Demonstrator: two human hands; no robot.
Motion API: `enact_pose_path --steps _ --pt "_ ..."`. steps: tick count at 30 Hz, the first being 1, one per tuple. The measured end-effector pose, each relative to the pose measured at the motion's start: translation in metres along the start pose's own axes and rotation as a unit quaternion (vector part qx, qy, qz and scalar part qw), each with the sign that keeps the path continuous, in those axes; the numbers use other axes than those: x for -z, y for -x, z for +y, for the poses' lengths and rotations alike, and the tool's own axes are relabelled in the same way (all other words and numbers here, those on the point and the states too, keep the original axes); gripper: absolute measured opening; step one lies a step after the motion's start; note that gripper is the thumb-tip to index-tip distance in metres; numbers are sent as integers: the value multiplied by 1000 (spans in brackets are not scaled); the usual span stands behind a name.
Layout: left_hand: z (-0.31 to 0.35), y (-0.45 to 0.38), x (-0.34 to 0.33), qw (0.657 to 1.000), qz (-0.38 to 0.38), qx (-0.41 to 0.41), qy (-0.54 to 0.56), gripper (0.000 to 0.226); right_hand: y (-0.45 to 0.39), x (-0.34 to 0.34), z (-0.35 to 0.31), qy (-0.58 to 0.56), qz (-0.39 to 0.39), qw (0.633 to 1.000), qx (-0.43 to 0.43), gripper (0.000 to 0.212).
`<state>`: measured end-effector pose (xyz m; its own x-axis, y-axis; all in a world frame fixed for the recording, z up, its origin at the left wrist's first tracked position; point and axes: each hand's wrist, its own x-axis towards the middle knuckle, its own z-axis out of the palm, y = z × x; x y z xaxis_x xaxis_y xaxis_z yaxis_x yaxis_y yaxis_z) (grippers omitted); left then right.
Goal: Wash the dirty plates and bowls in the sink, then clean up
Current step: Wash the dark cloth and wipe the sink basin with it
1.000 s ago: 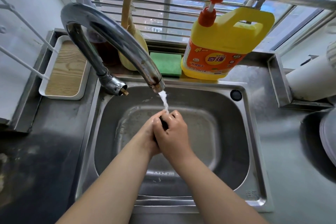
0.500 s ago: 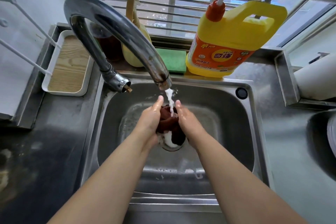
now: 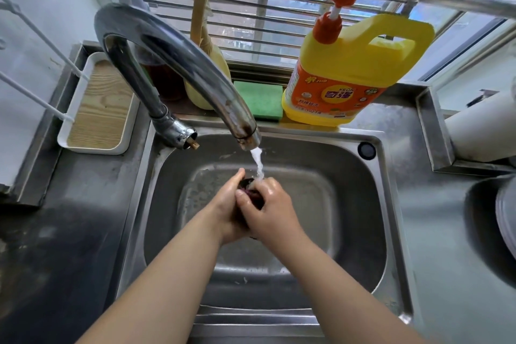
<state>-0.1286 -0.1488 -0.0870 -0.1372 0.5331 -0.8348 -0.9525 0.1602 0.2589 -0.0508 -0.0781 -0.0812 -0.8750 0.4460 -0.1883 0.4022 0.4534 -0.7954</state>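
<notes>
One faucet (image 3: 178, 64), one detergent jug (image 3: 354, 72), one sponge (image 3: 258, 99)

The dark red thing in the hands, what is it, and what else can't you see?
- Dark red cloth, head view: mostly hidden between the left hand and right hand; its shape is unclear.
- Sink drain: covered by the hands.
- Grey stacked dishes: cut off by the right edge.

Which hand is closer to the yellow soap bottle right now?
Right. The right hand is in the sink under the tap stream, on the yellow soap bottle's side. The left hand presses against it from the far side, so sits slightly farther away.
</notes>
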Motion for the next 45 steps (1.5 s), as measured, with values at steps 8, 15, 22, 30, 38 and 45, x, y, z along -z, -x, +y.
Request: enact_pose_path --steps 8,15,22,30,38,45 --pt "-34 -12 -34 907 76 -340 236 42 -8 -11 -16 50 71 991 102 49" --pt "-10 -19 -17 990 53 -131 2 41 -34 4 -3 -35 39 993 -106 52" --pt "22 -2 3 971 81 -211 -78 29 -32 26 41 -313 -121 872 -355 43" --pt "6 -1 1 988 55 -100 -105 43 -26 26 13 -5 11 992 -129 16" --pt "-12 -3 -28 966 95 -236 -40 38 -2 -1 -27 40 76 993 83 40" --pt "-6 -6 -36 970 43 -206 119 61 -27 5 -21 121 138 980 69 47"
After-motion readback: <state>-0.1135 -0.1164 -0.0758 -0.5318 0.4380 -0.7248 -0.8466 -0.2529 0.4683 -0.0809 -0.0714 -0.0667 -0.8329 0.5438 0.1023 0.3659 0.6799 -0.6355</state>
